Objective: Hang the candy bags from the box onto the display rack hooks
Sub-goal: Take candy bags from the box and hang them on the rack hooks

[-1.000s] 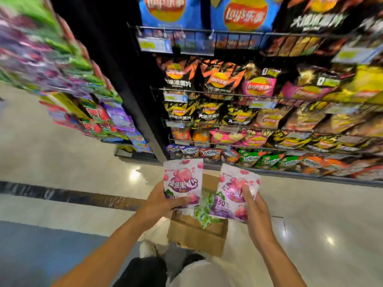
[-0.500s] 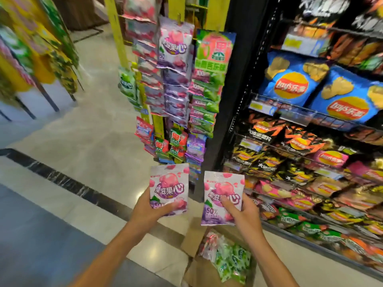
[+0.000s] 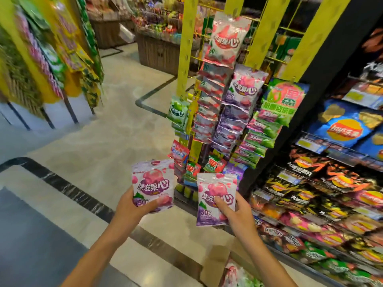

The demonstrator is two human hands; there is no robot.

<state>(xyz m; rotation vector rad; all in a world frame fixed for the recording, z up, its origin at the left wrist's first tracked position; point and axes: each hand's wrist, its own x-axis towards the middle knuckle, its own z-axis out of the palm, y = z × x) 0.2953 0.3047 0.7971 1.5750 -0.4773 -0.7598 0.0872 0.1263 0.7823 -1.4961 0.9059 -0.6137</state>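
The yellow display rack (image 3: 187, 48) stands upright in the middle of the view and serves as reference for all positions given here. The left hand (image 3: 132, 208) is raised below and to the left of the rack's foot; it grasps a pink-and-purple candy bag (image 3: 153, 183) at the bag's lower edge, thumb across the front, remaining fingers hidden behind the pack. The right hand (image 3: 236, 212) is raised directly below the rack's lowest hanging packs; it grasps a second candy bag (image 3: 215, 195) of the same print, thumb pressed across the front over the lettering, fingers curled behind. Both bags are held upright, face toward the camera, apart from each other and clear of the rack. On the rack itself, columns of hanging bags (image 3: 242, 94) overlap downward from hooks: a pink-white column nearest the left upright, a purple column beside it, a green column on the rack's right side, and a small green pack on the rack's left edge. The cardboard box (image 3: 215, 264) sits on the floor below the rack, beneath the right forearm, flaps open, with more packs visible inside at the frame's bottom edge. To the right of the rack, a black shelf unit (image 3: 323, 65) carries crisp bags (image 3: 342, 129) on wire shelves. The tiled floor (image 3: 93, 154) extends to the left of the rack.
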